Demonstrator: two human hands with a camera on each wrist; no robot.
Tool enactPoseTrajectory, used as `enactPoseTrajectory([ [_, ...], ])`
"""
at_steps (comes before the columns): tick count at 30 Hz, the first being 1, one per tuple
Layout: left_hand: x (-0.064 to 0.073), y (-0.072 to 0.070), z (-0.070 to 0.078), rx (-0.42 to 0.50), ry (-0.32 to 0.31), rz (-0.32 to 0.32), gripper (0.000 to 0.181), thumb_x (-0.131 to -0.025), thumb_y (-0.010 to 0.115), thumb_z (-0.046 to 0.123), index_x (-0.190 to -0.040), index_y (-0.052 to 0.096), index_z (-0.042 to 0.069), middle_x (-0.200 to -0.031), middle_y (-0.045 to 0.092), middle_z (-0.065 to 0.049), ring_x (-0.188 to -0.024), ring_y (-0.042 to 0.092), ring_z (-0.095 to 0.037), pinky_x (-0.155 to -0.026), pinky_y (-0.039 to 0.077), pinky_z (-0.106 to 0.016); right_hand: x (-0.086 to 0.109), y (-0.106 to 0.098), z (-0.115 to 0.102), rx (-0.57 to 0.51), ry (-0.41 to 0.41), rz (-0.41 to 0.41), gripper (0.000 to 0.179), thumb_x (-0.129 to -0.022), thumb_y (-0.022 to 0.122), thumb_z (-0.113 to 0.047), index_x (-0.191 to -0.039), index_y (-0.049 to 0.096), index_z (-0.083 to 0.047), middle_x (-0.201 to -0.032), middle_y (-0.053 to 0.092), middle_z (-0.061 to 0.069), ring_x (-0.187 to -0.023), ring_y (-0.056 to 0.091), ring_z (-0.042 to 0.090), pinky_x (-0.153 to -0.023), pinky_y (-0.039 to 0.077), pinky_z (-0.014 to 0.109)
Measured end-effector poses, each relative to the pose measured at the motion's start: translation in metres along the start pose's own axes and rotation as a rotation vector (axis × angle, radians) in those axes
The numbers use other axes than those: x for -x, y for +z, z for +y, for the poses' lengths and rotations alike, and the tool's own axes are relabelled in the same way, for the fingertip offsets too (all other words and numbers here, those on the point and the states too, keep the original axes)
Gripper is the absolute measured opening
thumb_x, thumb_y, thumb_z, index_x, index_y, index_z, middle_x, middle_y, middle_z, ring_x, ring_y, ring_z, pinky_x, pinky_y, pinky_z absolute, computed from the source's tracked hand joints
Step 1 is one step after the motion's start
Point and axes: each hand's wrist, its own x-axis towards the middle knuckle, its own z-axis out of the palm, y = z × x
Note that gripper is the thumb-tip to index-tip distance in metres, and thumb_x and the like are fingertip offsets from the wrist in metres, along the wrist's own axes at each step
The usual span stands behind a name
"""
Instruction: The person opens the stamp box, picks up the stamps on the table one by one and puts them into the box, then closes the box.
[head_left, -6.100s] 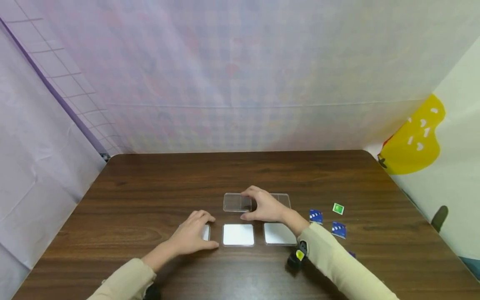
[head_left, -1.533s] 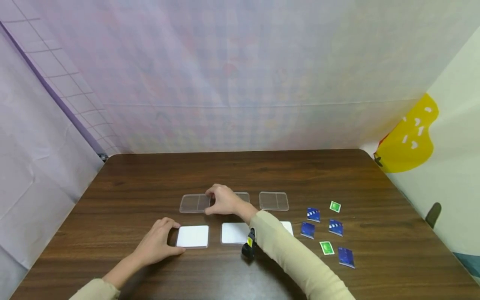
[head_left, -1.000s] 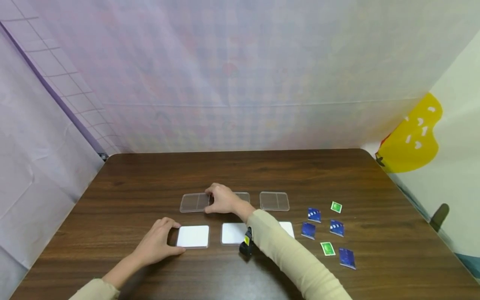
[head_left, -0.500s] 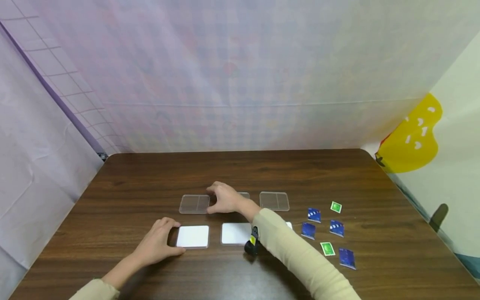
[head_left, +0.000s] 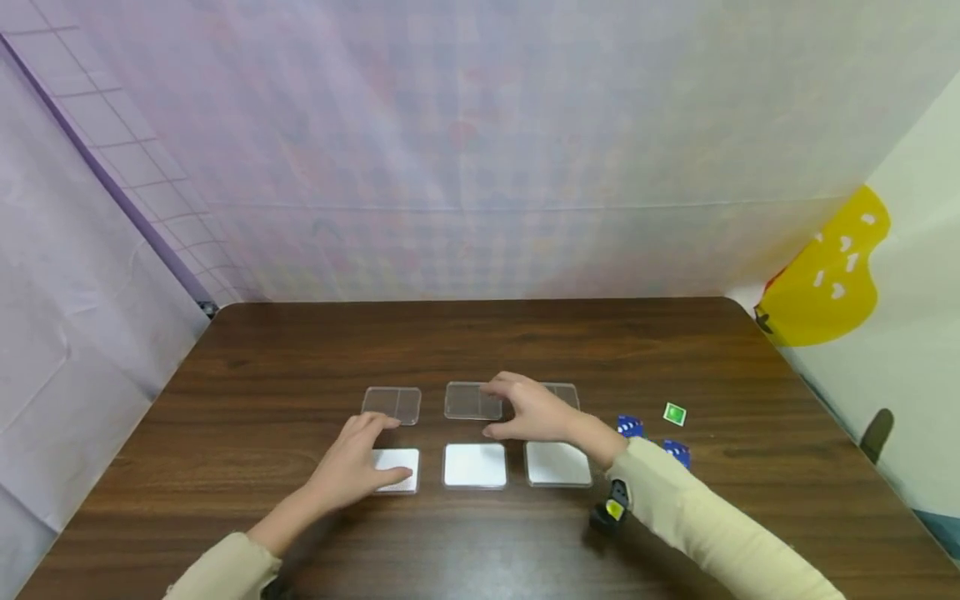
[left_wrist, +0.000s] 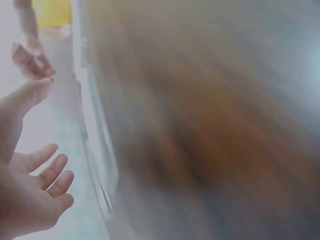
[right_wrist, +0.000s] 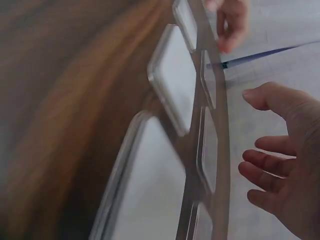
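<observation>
Three shallow clear boxes with white inside lie in a front row: left box [head_left: 397, 458], middle box [head_left: 475, 465] and right box [head_left: 558, 464]. Behind them lie three clear plastic lids: left lid [head_left: 393, 404], middle lid [head_left: 467, 400] and right lid [head_left: 567, 395], the last partly hidden by my right hand. My left hand [head_left: 352, 462] hovers over the left box, thumb and fingers apart, holding nothing. My right hand [head_left: 528, 411] is by the right end of the middle lid, thumb and forefinger spread. In the right wrist view its fingers [right_wrist: 265, 170] are loosely bent around nothing.
Right of the boxes lie blue printed packets [head_left: 677, 453] and a small green-and-white square [head_left: 675, 414]. My right sleeve [head_left: 697, 508] covers part of that area. A pale patterned curtain [head_left: 480, 167] hangs behind the table's far edge.
My right hand has left the left lid and moved right to the middle lid. My left hand has moved from beside the left box to over it. The lids and boxes stay in place.
</observation>
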Motion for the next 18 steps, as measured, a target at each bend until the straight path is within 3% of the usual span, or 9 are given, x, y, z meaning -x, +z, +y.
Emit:
enactPoseTrajectory([
  [5, -0.019, 0.012, 0.022, 0.062, 0.021, -0.049, 0.061, -0.068, 0.076, 0.033, -0.117, 0.055, 0.003, -0.118, 0.053, -0.01, -0.112, 0.046, -0.027, -0.094, 0.041, -0.043, 0.036, -0.011, 0.007, 0.009, 0.027, 0.022, 0.061, -0.076, 0.069, -0.032, -0.124, 0.05, 0.001, -0.115, 0.056, 0.012, -0.099, 0.056, 0.024, -0.082, 0.049, 0.037],
  [9, -0.029, 0.021, 0.038, 0.054, 0.048, -0.117, 0.062, -0.07, 0.075, 0.035, -0.119, 0.054, 0.004, -0.12, 0.052, -0.009, -0.113, 0.044, -0.027, -0.094, 0.041, -0.043, 0.062, -0.016, 0.014, 0.032, 0.05, 0.047, 0.056, -0.078, 0.069, -0.03, -0.123, 0.052, -0.002, -0.119, 0.056, 0.01, -0.107, 0.054, 0.023, -0.088, 0.046, 0.04],
  [14, -0.039, 0.032, 0.053, 0.003, 0.107, -0.202, 0.065, -0.071, 0.072, 0.04, -0.122, 0.052, 0.004, -0.121, 0.052, -0.009, -0.113, 0.045, -0.026, -0.094, 0.041, -0.042, 0.091, -0.021, 0.026, 0.059, 0.088, 0.083, 0.051, -0.076, 0.07, -0.027, -0.119, 0.055, -0.003, -0.109, 0.059, 0.006, -0.099, 0.056, 0.02, -0.083, 0.049, 0.039],
  [18, -0.046, 0.043, 0.065, -0.037, 0.149, -0.233, 0.067, -0.07, 0.073, 0.042, -0.122, 0.053, 0.004, -0.12, 0.053, -0.008, -0.113, 0.046, -0.025, -0.094, 0.042, -0.041, 0.11, -0.023, 0.035, 0.056, 0.129, 0.13, 0.046, -0.077, 0.07, -0.022, -0.115, 0.056, -0.001, -0.105, 0.061, 0.007, -0.094, 0.057, 0.02, -0.08, 0.05, 0.038],
])
